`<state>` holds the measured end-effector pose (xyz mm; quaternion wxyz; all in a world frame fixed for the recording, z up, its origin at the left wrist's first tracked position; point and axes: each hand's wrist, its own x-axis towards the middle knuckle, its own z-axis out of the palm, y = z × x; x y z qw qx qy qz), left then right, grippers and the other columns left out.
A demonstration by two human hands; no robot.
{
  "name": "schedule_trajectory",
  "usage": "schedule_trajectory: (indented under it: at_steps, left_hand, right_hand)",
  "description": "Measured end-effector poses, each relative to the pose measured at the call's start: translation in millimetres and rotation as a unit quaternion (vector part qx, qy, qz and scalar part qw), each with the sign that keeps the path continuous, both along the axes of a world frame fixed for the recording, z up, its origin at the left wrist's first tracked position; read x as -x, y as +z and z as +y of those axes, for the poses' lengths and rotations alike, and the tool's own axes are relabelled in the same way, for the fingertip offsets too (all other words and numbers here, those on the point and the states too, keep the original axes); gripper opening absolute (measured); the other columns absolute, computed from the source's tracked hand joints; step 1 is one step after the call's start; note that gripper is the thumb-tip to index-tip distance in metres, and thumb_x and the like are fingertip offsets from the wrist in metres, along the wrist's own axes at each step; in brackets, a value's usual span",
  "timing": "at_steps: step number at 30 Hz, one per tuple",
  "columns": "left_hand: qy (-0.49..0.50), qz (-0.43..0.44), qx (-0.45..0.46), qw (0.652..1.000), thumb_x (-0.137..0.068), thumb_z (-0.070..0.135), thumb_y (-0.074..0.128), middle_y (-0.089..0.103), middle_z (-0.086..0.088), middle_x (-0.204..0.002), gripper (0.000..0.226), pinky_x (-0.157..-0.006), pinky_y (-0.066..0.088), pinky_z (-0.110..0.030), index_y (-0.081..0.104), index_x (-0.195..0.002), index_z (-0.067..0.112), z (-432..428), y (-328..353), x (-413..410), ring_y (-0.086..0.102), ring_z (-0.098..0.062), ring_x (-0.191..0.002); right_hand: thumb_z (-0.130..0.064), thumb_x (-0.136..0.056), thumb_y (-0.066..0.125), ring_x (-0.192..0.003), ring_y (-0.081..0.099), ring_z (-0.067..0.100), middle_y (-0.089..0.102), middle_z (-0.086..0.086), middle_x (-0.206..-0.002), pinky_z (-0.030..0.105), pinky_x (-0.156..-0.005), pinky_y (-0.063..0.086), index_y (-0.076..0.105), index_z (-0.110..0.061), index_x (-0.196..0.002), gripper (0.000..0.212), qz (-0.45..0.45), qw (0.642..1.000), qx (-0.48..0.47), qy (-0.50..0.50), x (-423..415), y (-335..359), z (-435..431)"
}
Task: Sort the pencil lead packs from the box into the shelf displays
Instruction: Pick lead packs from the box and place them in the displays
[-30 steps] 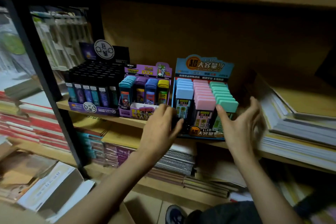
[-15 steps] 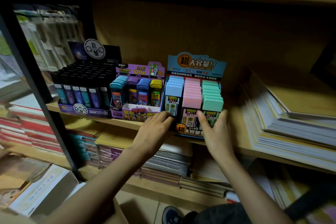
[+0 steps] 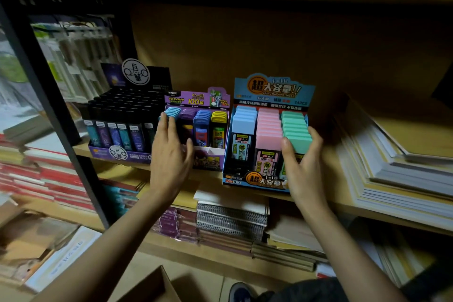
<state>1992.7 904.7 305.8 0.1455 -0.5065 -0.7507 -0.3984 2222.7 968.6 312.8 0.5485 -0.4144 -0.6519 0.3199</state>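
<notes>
– Wooden shop shelf [image 3: 331, 179], dim light, three displays of pencil lead in a row. Whose hands?

– One person's, bare, both forearms stretched up from the bottom edge. The left hand [image 3: 171, 157] lies on the purple display [image 3: 210, 159]. Its fingers [image 3: 168, 127] are straight, laid over the sky-blue lead packs [image 3: 174, 112] in the end row, with the thumb spread wide across the front lip.

– Holding anything?

– Nothing is lifted. Just past the outer side of those fingers stands the black display [image 3: 122, 125], close beside the purple one.

– And the right hand [image 3: 304, 169]?

– It clasps the blue display [image 3: 273, 92] at its outer front corner. The thumb presses the front green lead pack [image 3: 297, 141], and the fingers [image 3: 316, 137] curl round the side wall. Pink lead packs [image 3: 268, 130] and pale blue ones fill the rows between the two hands.

– What lies around?

– Stacked paper [image 3: 392, 167] sits well out past the right fingers. Spiral notebooks [image 3: 230, 218] lie on the shelf under both wrists, and a cardboard box [image 3: 152, 287] shows low between the forearms.
</notes>
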Motion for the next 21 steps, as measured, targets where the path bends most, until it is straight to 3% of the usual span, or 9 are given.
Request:
schedule_trajectory:
  at_steps: [2,5,7,11,14,17,19,21]
  left_hand:
    - [0.0,0.007,0.004,1.0,-0.093,0.017,0.052,0.021,-0.024,-0.153,0.06,-0.115,0.018,-0.037,0.027,-0.143,-0.006,-1.3,1.0,3.6,0.022,-0.033,-0.142]
    - [0.005,0.023,-0.002,1.0,-0.09,0.013,0.055,0.03,-0.025,-0.148,0.055,-0.112,0.025,-0.043,0.036,-0.139,-0.004,-4.6,4.3,11.3,0.03,-0.038,-0.136]
    - [0.006,0.015,-0.005,1.0,-0.09,0.012,0.055,0.026,-0.023,-0.151,0.056,-0.113,0.025,-0.046,0.035,-0.141,0.0,-5.0,6.7,14.5,0.027,-0.038,-0.137]
    - [-0.01,0.007,0.016,1.0,-0.093,0.015,0.051,0.017,-0.017,-0.156,0.057,-0.114,0.026,-0.046,0.03,-0.146,0.007,-1.7,6.7,14.5,0.022,-0.033,-0.141]
    - [-0.015,0.004,0.017,1.0,-0.092,0.014,0.052,0.021,-0.019,-0.154,0.055,-0.114,0.026,-0.043,0.035,-0.143,0.004,-0.7,9.3,13.3,0.026,-0.034,-0.14]
    - [-0.001,-0.005,0.012,1.0,-0.09,0.015,0.054,0.027,-0.023,-0.15,0.054,-0.114,0.025,-0.045,0.038,-0.14,0.002,-2.4,15.4,12.8,0.027,-0.037,-0.138]
    - [0.012,0.007,-0.002,1.0,-0.089,0.015,0.055,0.03,-0.024,-0.148,0.052,-0.113,0.024,-0.046,0.041,-0.137,0.001,-4.1,20.7,6.9,0.027,-0.038,-0.138]
    - [-0.016,0.028,-0.027,0.999,-0.088,0.013,0.056,0.037,-0.021,-0.143,0.044,-0.109,0.03,-0.044,0.047,-0.129,0.001,-4.4,27.6,-11.0,0.037,-0.035,-0.131]
  right_hand:
    - [-0.031,-0.093,0.052,-0.104,0.057,0.009,0.056,-0.005,-0.12,0.023,-0.086,0.046,0.024,-0.02,-0.143,0.058,-0.004,1.0,-0.003,0.01,-2.7,-0.7,0.5]
    - [-0.027,-0.093,0.053,-0.096,0.055,-0.013,0.054,-0.021,-0.109,0.003,-0.079,0.043,0.026,-0.019,-0.142,0.056,-0.003,1.0,-0.01,0.02,-6.5,-2.6,1.5]
    - [-0.025,-0.093,0.053,-0.092,0.052,-0.022,0.052,-0.024,-0.107,-0.001,-0.076,0.041,0.027,-0.018,-0.141,0.055,0.002,1.0,-0.01,0.02,-7.9,-2.3,2.3]
    - [-0.026,-0.093,0.053,-0.095,0.055,-0.01,0.055,-0.015,-0.112,0.001,-0.079,0.042,0.028,-0.019,-0.142,0.055,0.005,1.0,-0.005,0.021,-7.9,-0.7,1.5]
    - [-0.025,-0.093,0.053,-0.1,0.054,0.001,0.054,-0.009,-0.117,0.001,-0.08,0.041,0.028,-0.018,-0.142,0.055,0.008,1.0,-0.01,0.018,-7.6,-0.5,0.4]
    - [-0.027,-0.094,0.052,-0.101,0.054,-0.006,0.052,-0.014,-0.116,0.0,-0.08,0.04,0.028,-0.019,-0.142,0.054,0.021,1.0,0.0,0.021,-7.4,-0.9,0.5]
    - [-0.032,-0.095,0.049,-0.098,0.048,-0.023,0.047,-0.028,-0.113,-0.005,-0.075,0.036,0.029,-0.021,-0.143,0.053,0.036,0.999,0.007,0.016,-8.0,2.6,6.0]
    - [-0.037,-0.095,0.048,-0.1,0.04,-0.029,0.039,-0.035,-0.118,-0.005,-0.077,0.032,0.027,-0.024,-0.145,0.056,0.056,0.998,0.018,0.017,-9.3,10.2,16.8]
